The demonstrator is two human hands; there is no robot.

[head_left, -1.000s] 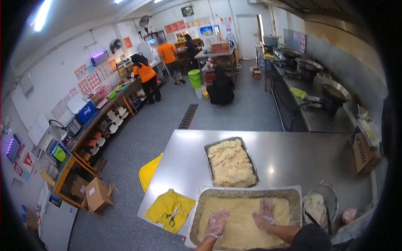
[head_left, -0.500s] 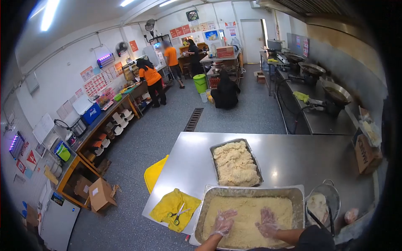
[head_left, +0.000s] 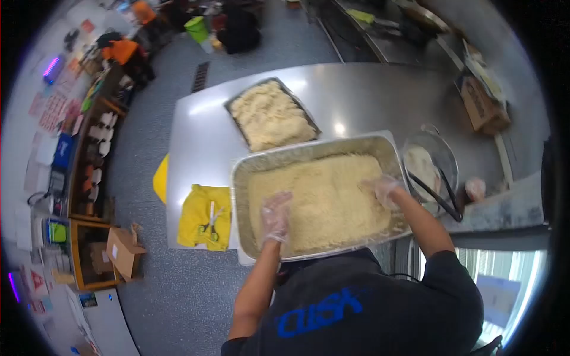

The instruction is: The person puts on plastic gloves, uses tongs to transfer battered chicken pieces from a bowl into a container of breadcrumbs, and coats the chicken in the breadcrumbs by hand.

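Observation:
A deep metal pan (head_left: 238,204) holds a wide bed of pale breading flour (head_left: 326,202). My left hand (head_left: 276,216), in a clear plastic glove, rests on the flour near the pan's left side with its fingers stretched out. Gloved the same way, my right hand (head_left: 385,191) lies at the flour's right side, fingers extended toward the middle. Neither hand has anything in its grip. Just beyond the pan, a smaller dark tray (head_left: 312,121) is heaped with breaded pieces (head_left: 273,115).
Scissors (head_left: 212,219) lie on a yellow cloth (head_left: 193,207) left of the pan. To the right stands a round strainer or bowl (head_left: 448,154) with dark-handled tongs (head_left: 448,204). A cardboard box (head_left: 484,107) is at the table's far right. Several people are in the background.
The view has tipped down and turned, so my torso and arms now show. My hands have moved apart, the left toward the left side and the right toward the right wall.

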